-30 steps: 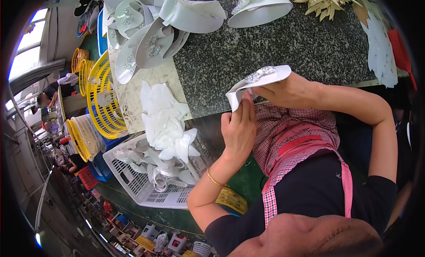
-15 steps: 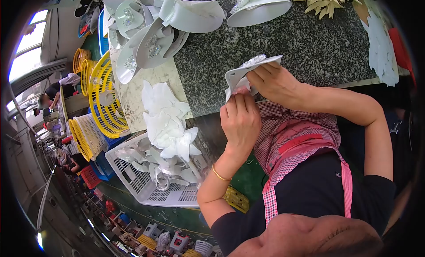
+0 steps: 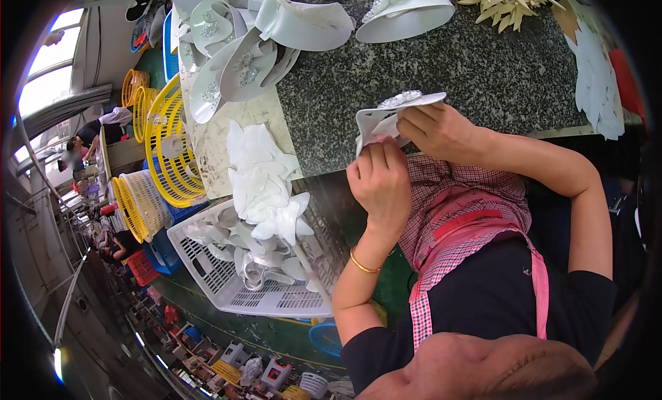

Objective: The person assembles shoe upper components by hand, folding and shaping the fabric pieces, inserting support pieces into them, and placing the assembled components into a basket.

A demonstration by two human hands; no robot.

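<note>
A white shoe upper with a sparkling ornament is held up between my two hands, above the front edge of the speckled stone tabletop. My right hand has its fingers closed on the far right part of the upper. My left hand, with a gold bracelet at the wrist, has bent fingers pressed together at the upper's lower left edge. The left fingertips are partly hidden. Several similar white uppers with ornaments lie at the back left, and another white upper stands near the top.
White flat pieces are stacked on the table's pale left part. Below is a light grey basket of white pieces. Yellow baskets stand left. Cream strips lie at the top right, beside pale sheets. People are far left.
The upper has risen and tilted from its position one second ago. My left hand has shifted slightly right. The basket and the left-side background appear slightly further right.
</note>
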